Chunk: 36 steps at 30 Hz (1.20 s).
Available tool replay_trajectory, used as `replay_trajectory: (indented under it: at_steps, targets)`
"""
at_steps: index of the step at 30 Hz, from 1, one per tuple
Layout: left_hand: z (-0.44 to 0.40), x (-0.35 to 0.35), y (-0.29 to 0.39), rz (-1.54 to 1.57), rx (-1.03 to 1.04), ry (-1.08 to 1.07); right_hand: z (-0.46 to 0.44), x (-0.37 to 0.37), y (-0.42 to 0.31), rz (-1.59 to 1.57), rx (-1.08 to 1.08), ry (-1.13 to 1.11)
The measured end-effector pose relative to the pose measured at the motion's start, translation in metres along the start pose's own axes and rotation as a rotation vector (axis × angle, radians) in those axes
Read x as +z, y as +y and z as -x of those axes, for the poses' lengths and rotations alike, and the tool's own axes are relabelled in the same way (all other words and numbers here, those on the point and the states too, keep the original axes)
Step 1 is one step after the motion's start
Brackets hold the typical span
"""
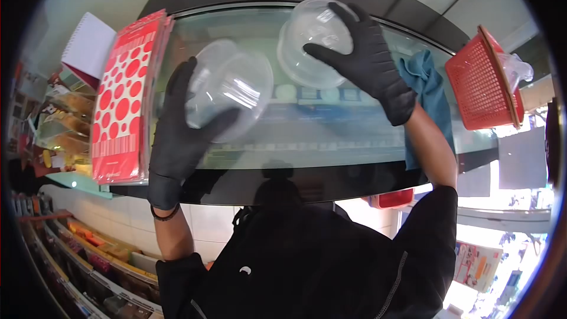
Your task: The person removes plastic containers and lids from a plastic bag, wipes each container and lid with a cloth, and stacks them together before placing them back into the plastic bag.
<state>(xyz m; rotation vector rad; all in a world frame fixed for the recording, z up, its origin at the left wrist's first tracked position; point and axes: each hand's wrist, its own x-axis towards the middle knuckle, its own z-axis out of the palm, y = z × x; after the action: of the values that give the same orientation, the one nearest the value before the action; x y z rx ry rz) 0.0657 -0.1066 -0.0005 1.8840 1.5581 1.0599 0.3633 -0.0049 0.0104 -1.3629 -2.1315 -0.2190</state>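
Both my hands wear black gloves over a glass-topped counter. On the left, my left hand [180,121] has its thumb and fingers curved around the side of a clear plastic bowl [239,85]. Toward the far edge of the glass, my right hand [360,53] grips another clear round container [316,41], its thumb and fingers spread across the rim. The two containers are apart. Whether either one is a stack of several cannot be made out.
Red-dotted packs [121,97] lie along the left edge, beside a spiral notebook [88,47]. A blue cloth [428,97] rests right of my right hand, near a red basket [481,82]. Shelves [94,260] stand lower left.
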Motion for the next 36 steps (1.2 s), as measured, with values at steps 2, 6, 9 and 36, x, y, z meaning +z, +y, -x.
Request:
replay_trajectory:
  at_steps: [2,6,9,36]
  targets:
    - [0.007,-0.024,-0.008,0.669,-0.196,-0.024,-0.004,-0.012,0.002,-0.099,-0.008,0.07]
    - [0.019,-0.032,-0.034,1.29,-0.123,-0.016,-0.004,-0.021,0.003,-0.065,-0.009,0.068]
    - [0.022,-0.029,-0.027,1.146,-0.101,0.002,0.0,-0.018,0.002,0.033,-0.026,0.045]
    - [0.037,0.002,-0.029,0.127,0.229,-0.046,-0.002,-0.012,-0.091,-0.55,-0.384,-0.579]
